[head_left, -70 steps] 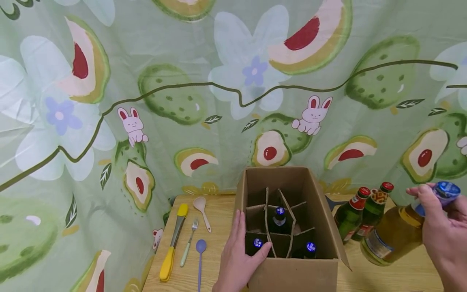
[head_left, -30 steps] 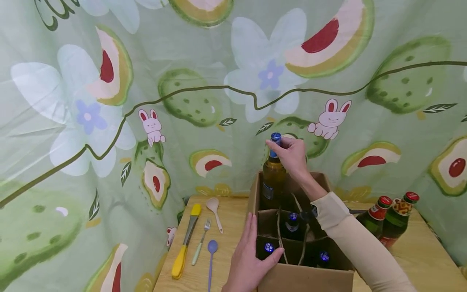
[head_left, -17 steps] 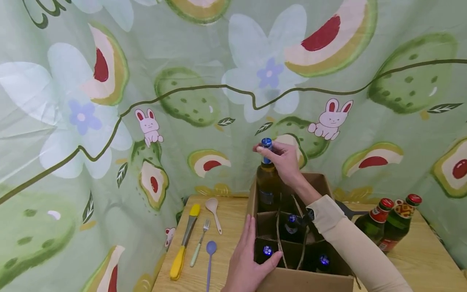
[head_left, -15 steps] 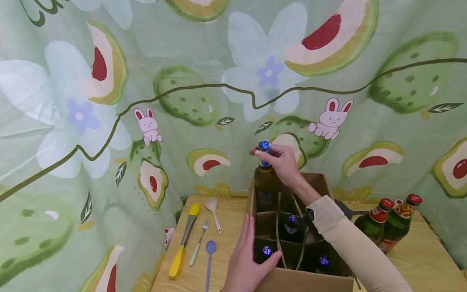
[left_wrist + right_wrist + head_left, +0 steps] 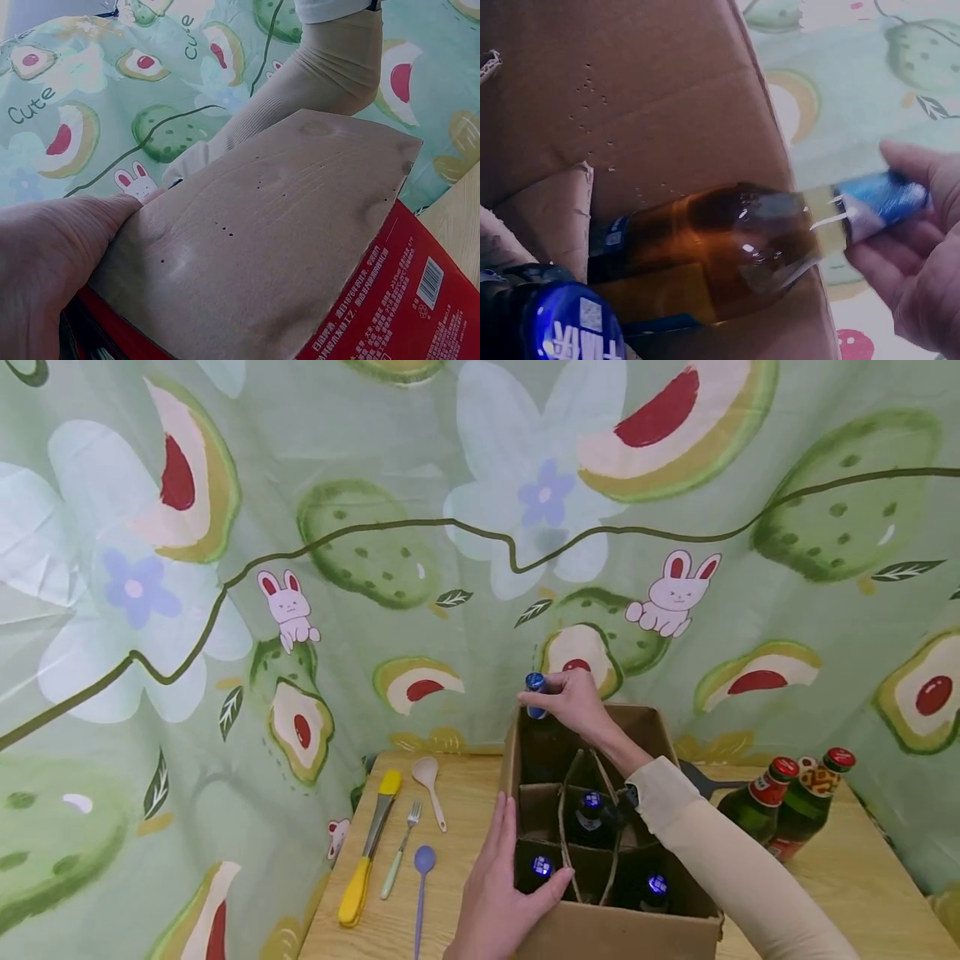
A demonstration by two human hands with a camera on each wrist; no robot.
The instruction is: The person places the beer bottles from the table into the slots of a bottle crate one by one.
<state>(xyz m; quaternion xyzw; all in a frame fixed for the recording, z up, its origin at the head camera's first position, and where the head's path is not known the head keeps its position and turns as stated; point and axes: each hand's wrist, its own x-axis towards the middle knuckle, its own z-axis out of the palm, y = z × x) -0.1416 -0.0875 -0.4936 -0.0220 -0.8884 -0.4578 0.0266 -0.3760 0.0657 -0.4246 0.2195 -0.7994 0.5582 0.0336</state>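
Observation:
My right hand [image 5: 576, 702] pinches the blue-foiled neck of an amber beer bottle [image 5: 739, 244] between thumb and fingers. In the head view the bottle stands in the back left compartment of a cardboard box [image 5: 622, 931], its neck above the rim and its base hidden. Cardboard dividers [image 5: 564, 810] split the box inside. Several blue-capped bottles [image 5: 592, 810] sit in other compartments. My left hand [image 5: 498, 893] holds the left wall near the front corner, fingers outside and thumb over the rim. A brown flap [image 5: 270, 225] and red printed side show in the left wrist view.
Right of the box stand two green bottles [image 5: 810, 806] with red caps. A dark utensil [image 5: 705, 781] lies behind them. To the left lie yellow tongs [image 5: 367, 852], a green-handled fork [image 5: 401, 850], a beige spoon [image 5: 429, 789] and a blue spoon [image 5: 422, 885]. A patterned curtain [image 5: 360, 610] hangs behind.
My right hand has carried the amber bottle from the box's right side to above its back left compartment, then lowered it in. My left hand has stayed on the box.

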